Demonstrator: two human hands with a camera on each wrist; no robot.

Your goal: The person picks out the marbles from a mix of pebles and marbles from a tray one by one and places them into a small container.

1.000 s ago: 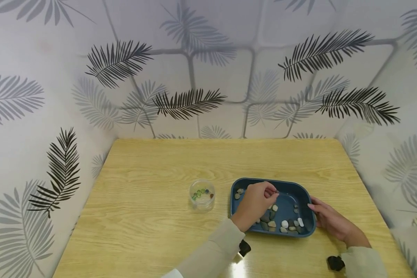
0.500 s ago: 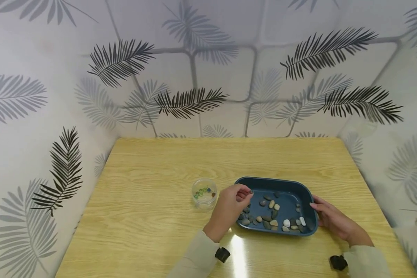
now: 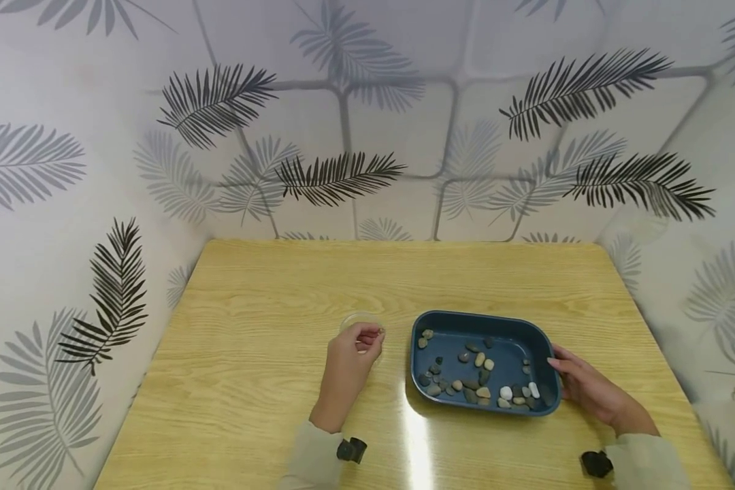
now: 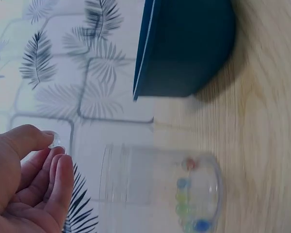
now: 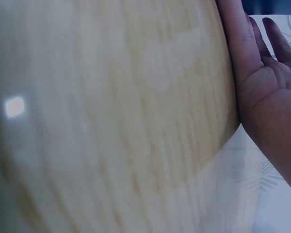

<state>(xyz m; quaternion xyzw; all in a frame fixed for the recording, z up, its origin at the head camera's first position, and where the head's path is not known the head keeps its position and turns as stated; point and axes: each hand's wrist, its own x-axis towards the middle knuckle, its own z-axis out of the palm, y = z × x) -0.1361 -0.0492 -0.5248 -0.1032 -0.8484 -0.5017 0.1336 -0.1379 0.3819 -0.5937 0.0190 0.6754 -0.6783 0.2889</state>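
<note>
Between thumb and fingertip, my left hand (image 3: 350, 361) pinches a small clear glass marble (image 4: 54, 140). That hand is over the clear plastic jar (image 4: 153, 170), covering most of it in the head view. In the left wrist view several coloured marbles (image 4: 202, 225) lie at the jar's bottom, blue, green and reddish. To the right stands a dark blue basin (image 3: 502, 350) with pebbles scattered on its floor. My right hand (image 3: 591, 391) holds the basin's right end, thumb at the rim and fingers along the outside wall.
Grey, brown and white pebbles (image 3: 470, 384) gather mostly along the basin's near side. Everything stands on a wood-grain table (image 3: 251, 306), with a leaf-patterned wall covering (image 3: 398, 136) behind it. A black wrist mount (image 3: 352, 450) sits at the left cuff.
My left hand has come out of the basin and moved left to the jar, carrying the marble. The right hand stays at the basin's end.
</note>
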